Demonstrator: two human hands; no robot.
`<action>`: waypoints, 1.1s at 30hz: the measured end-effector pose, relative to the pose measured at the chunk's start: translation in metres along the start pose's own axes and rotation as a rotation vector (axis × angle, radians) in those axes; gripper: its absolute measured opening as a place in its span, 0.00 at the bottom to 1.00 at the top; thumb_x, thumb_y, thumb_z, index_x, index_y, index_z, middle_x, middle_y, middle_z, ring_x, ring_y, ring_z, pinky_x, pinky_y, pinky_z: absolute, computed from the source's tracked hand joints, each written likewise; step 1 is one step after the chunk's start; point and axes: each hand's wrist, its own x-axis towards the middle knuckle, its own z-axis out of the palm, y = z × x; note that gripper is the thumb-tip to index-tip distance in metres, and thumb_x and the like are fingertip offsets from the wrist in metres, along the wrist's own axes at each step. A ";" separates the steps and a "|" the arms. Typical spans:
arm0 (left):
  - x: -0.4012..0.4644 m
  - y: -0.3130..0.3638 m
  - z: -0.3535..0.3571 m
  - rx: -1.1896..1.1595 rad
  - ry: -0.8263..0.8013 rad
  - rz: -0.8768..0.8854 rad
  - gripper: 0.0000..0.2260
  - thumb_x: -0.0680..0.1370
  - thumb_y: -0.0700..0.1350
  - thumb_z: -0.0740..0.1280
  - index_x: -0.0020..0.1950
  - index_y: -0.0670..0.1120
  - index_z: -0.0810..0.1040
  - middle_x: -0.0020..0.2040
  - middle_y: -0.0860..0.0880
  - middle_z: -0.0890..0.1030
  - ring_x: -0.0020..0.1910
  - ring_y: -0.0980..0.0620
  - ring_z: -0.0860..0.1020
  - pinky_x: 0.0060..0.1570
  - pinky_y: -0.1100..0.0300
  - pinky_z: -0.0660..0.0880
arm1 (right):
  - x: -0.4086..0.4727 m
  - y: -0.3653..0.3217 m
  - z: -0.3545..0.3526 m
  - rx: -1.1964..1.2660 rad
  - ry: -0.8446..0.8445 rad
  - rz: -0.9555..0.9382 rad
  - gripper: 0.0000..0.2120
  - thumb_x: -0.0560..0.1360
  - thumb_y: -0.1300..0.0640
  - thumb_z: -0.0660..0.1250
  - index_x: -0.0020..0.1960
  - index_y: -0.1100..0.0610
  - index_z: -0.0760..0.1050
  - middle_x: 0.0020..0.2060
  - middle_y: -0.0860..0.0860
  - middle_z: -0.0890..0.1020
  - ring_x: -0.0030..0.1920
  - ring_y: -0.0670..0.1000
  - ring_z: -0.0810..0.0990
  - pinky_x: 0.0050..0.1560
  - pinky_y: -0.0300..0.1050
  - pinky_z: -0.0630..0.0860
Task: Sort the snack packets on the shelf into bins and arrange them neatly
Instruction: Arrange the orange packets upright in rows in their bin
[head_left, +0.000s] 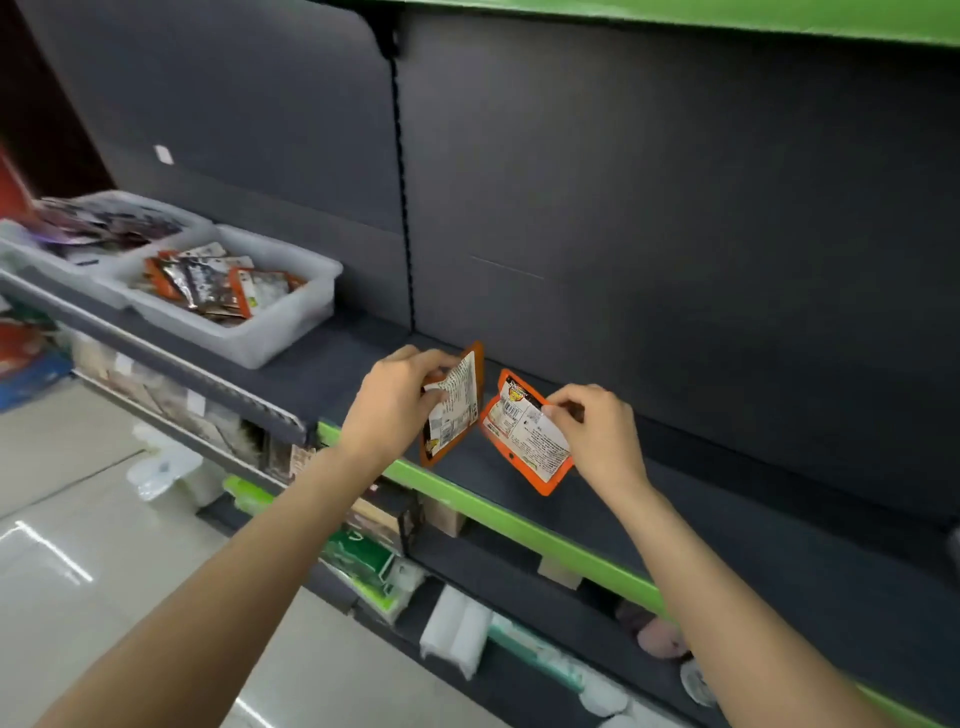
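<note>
Two bins (249, 332) on dark shelf (332, 384) above tiled floor (78, 467)

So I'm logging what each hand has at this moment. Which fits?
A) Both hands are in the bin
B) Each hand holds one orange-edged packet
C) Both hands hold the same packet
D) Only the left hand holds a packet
B: the left hand grips one orange-edged packet and the right hand pinches a second packet, over the shelf.

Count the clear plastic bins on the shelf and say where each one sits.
2. One bin stands on the shelf left of the hands, with orange packets inside. The other bin touches it further left, partly cut off by the frame edge; more may lie beyond.
</note>
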 end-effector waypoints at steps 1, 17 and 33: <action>0.001 -0.020 -0.018 -0.001 0.007 0.001 0.18 0.73 0.33 0.68 0.61 0.48 0.79 0.47 0.50 0.76 0.48 0.53 0.78 0.50 0.59 0.75 | 0.006 -0.021 0.018 0.003 0.000 -0.014 0.04 0.75 0.59 0.67 0.47 0.55 0.81 0.43 0.50 0.79 0.44 0.50 0.79 0.43 0.48 0.76; 0.086 -0.266 -0.179 0.059 0.151 -0.080 0.17 0.75 0.33 0.67 0.62 0.45 0.79 0.56 0.44 0.78 0.54 0.45 0.79 0.57 0.52 0.75 | 0.125 -0.232 0.247 0.083 0.026 -0.073 0.05 0.76 0.57 0.66 0.47 0.54 0.81 0.44 0.49 0.82 0.45 0.48 0.80 0.42 0.43 0.75; 0.244 -0.430 -0.249 -0.109 0.193 -0.199 0.14 0.76 0.35 0.68 0.60 0.44 0.80 0.58 0.46 0.81 0.57 0.52 0.79 0.51 0.70 0.70 | 0.297 -0.305 0.386 0.257 0.115 0.122 0.06 0.77 0.58 0.66 0.50 0.56 0.81 0.47 0.51 0.82 0.51 0.52 0.79 0.46 0.45 0.78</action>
